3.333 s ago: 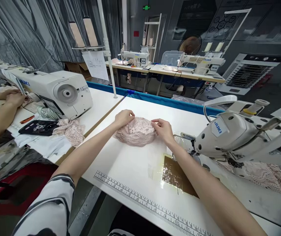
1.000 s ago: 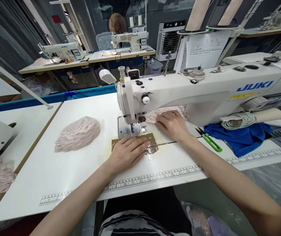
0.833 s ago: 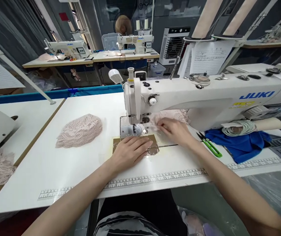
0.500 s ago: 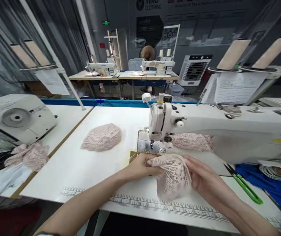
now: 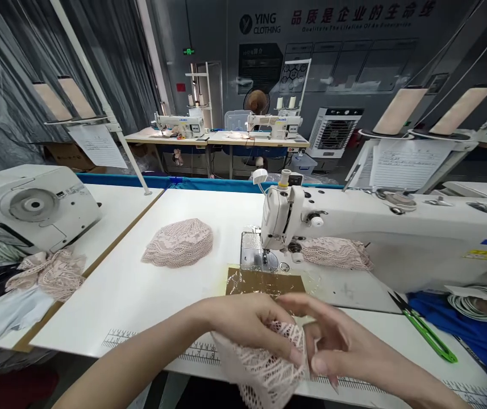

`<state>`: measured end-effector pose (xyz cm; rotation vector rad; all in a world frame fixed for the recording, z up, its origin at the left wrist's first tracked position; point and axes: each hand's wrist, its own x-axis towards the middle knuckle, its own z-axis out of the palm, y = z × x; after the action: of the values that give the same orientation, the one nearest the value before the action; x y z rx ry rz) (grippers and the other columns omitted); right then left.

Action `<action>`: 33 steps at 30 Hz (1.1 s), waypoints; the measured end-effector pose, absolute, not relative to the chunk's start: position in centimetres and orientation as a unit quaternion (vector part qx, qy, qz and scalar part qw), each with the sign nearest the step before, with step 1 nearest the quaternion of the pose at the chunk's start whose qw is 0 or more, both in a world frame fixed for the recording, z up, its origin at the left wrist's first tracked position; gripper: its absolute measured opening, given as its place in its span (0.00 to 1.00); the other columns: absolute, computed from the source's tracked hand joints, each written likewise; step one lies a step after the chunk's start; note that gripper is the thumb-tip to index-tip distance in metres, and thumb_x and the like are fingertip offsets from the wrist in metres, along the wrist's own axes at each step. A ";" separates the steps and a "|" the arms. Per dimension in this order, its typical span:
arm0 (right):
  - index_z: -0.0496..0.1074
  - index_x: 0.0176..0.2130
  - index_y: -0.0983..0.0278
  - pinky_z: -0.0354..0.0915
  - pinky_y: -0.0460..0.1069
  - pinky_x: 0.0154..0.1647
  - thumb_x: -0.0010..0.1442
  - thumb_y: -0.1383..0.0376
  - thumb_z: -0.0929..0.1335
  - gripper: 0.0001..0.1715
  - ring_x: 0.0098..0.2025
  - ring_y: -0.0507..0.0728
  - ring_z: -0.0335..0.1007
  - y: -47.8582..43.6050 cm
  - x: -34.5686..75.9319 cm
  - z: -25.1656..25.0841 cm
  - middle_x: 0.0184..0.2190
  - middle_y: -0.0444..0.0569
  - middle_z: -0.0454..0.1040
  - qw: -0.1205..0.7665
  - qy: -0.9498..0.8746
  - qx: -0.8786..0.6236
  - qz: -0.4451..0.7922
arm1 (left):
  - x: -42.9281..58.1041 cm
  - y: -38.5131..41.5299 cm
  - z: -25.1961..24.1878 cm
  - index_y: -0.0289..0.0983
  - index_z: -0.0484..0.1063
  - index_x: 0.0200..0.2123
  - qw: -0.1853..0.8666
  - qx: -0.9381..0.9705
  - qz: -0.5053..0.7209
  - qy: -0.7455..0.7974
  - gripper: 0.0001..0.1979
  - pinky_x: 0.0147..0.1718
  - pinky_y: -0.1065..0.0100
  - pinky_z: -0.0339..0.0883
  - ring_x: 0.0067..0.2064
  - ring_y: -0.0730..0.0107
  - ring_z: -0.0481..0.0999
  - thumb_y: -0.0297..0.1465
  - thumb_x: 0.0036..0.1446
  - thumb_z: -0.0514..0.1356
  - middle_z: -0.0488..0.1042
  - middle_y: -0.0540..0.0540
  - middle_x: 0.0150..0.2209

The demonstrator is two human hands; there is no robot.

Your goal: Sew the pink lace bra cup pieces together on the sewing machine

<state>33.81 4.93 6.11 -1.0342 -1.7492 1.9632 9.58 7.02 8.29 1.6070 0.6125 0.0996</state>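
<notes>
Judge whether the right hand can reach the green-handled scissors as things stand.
Probably yes: the green-handled scissors lie uncovered nearby, nothing blocking, though the right hand is at the lace piece.

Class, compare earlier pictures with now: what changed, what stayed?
The left hand and right hand released the domed lace stack; the right drew a lace piece from under the sewing machine toward the person, and the left now grips it. That stack and green-handled scissors stayed put.

And here's a pair of green-handled scissors (image 5: 428, 334) right beside a rumpled royal-blue cloth (image 5: 477, 341), way back a boxy white black-grilled air cooler (image 5: 336, 133), a round brown fan (image 5: 257, 102), tall grey curtains (image 5: 111, 68) gleaming off left.
</notes>
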 end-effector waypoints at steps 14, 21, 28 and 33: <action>0.68 0.32 0.64 0.60 0.42 0.16 0.50 0.46 0.78 0.28 0.16 0.49 0.66 13.3 29.3 2.5 0.16 0.38 0.70 0.126 -0.628 -0.377 0.669 | 6.8 11.8 5.1 0.37 0.68 0.28 0.464 0.776 0.083 0.419 0.19 0.24 0.71 0.50 0.26 0.75 0.59 0.46 0.60 0.62 0.62 0.55 0.24; 0.71 0.33 0.64 0.69 0.45 0.26 0.56 0.44 0.74 0.26 0.24 0.51 0.73 12.6 29.9 1.9 0.23 0.43 0.76 0.152 -0.620 -0.377 0.671 | 8.7 9.9 3.2 0.39 0.75 0.38 0.336 0.811 0.188 0.441 0.07 0.30 0.72 0.56 0.31 0.72 0.72 0.37 0.61 0.64 0.76 0.54 0.31; 0.72 0.34 0.63 0.69 0.47 0.27 0.56 0.42 0.73 0.27 0.23 0.52 0.72 12.0 29.6 1.4 0.20 0.42 0.75 0.195 -0.634 -0.411 0.626 | 8.5 9.4 1.8 0.38 0.72 0.39 0.282 0.812 0.207 0.467 0.08 0.27 0.73 0.57 0.27 0.73 0.70 0.36 0.65 0.62 0.76 0.53 0.30; 0.75 0.34 0.62 0.69 0.46 0.26 0.59 0.46 0.73 0.22 0.23 0.52 0.71 11.5 29.2 1.5 0.21 0.42 0.74 0.256 -0.674 -0.426 0.547 | 8.3 9.6 0.6 0.38 0.72 0.42 0.215 0.822 0.260 0.459 0.05 0.25 0.74 0.60 0.24 0.74 0.73 0.33 0.66 0.60 0.77 0.54 0.28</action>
<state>29.24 11.51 1.50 -1.1562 -1.8292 1.4835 8.26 9.55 0.58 2.2792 1.2719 0.7198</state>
